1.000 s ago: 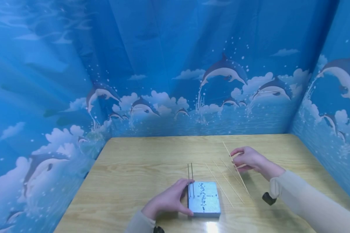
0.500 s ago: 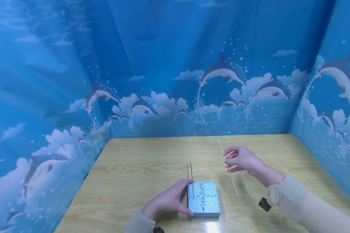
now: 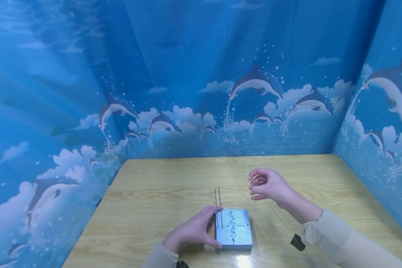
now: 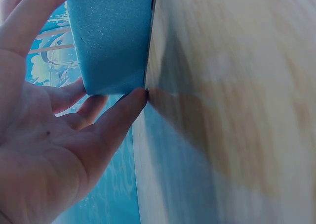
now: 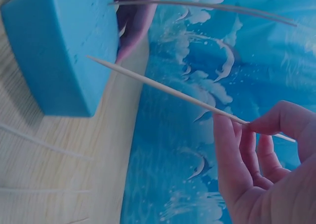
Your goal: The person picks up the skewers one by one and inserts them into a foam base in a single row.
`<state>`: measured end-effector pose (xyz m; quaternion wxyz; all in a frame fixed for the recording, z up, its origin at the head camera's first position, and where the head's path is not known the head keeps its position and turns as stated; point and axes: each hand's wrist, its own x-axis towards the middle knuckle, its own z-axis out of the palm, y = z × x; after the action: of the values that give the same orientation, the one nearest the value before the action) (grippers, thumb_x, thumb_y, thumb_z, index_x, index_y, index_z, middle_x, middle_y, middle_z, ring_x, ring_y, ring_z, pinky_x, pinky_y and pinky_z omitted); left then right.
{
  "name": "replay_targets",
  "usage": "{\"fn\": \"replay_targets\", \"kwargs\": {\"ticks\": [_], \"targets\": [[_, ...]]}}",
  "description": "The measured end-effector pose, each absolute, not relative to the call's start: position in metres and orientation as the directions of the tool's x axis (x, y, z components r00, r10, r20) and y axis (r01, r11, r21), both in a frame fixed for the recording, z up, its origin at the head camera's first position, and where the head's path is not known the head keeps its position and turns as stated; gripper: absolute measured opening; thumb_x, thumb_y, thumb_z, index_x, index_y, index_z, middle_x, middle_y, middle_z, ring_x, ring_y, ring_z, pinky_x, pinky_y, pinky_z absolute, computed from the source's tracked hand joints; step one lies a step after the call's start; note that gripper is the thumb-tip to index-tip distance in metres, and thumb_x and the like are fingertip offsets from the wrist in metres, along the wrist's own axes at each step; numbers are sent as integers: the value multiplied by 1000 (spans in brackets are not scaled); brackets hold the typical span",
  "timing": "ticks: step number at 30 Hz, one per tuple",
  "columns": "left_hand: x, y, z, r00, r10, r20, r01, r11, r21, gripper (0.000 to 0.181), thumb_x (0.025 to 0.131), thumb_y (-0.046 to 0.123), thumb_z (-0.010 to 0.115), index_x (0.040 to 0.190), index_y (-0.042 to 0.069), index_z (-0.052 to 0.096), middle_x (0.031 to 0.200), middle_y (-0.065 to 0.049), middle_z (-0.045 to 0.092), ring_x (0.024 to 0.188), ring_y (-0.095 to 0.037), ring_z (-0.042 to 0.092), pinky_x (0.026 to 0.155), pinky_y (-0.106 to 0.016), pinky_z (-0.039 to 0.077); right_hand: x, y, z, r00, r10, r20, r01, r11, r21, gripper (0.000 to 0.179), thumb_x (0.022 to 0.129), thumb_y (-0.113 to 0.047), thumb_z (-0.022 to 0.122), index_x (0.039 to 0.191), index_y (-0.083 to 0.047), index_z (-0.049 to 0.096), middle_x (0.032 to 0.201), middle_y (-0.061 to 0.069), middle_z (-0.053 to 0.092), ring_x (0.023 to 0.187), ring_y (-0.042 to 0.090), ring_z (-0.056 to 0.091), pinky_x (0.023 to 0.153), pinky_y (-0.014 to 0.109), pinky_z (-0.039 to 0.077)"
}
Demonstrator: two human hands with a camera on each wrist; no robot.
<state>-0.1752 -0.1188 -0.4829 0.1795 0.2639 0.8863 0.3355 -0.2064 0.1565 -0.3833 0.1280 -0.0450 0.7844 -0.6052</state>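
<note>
My left hand (image 3: 195, 227) holds a blue foam block (image 3: 234, 234) on the table, thumb at its near left corner and fingers at the far one. The left wrist view shows fingertips against the block's side (image 4: 113, 41). Two thin wooden skewers (image 3: 220, 201) stand upright in the block's left part, and small holes dot its top. My right hand (image 3: 271, 186) pinches another skewer (image 5: 163, 89) between thumb and fingers, up and to the right of the block. In the right wrist view its pointed end overlaps the block's top face.
Three loose skewers (image 3: 251, 213) lie slanted on the wooden table (image 3: 160, 186), right of the block and partly under the right hand. A blue curtain (image 3: 187, 74) printed with dolphins stands behind the table and along both sides.
My right hand has moved left toward the block, carrying its skewer, which has swung to a steeper angle. My left hand and the block have stayed in place.
</note>
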Motion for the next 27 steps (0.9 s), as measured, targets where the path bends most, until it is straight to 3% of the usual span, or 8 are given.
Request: {"fn": "replay_targets", "kwargs": {"ticks": [17, 22, 27], "targets": [[-177, -119, -486, -793, 594, -133, 354, 628, 693, 108, 61, 43, 90, 151, 16, 36, 143, 0, 48, 124, -15, 51, 112, -37, 45, -181, 132, -374, -971, -238, -7, -39, 191, -981, 31, 76, 13, 63, 105, 4, 58, 87, 11, 64, 81, 20, 65, 75, 37, 64], [-176, -119, -487, -794, 593, -132, 357, 631, 689, 108, 61, 44, 90, 151, 16, 35, 145, -1, 47, 128, -17, 49, 114, -40, 43, -176, 124, -374, -976, -218, 5, -53, 216, -975, 32, 74, 11, 64, 104, 1, 59, 91, 15, 66, 84, 22, 65, 76, 35, 63], [-177, -119, -487, -795, 592, -132, 349, 624, 699, 109, 61, 43, 90, 151, 17, 35, 145, 0, 47, 129, -17, 49, 114, -40, 43, -173, 118, -377, -979, -202, 36, -88, 257, -962, 30, 75, 6, 69, 101, -3, 61, 91, 12, 68, 87, 22, 65, 78, 31, 61]]}}
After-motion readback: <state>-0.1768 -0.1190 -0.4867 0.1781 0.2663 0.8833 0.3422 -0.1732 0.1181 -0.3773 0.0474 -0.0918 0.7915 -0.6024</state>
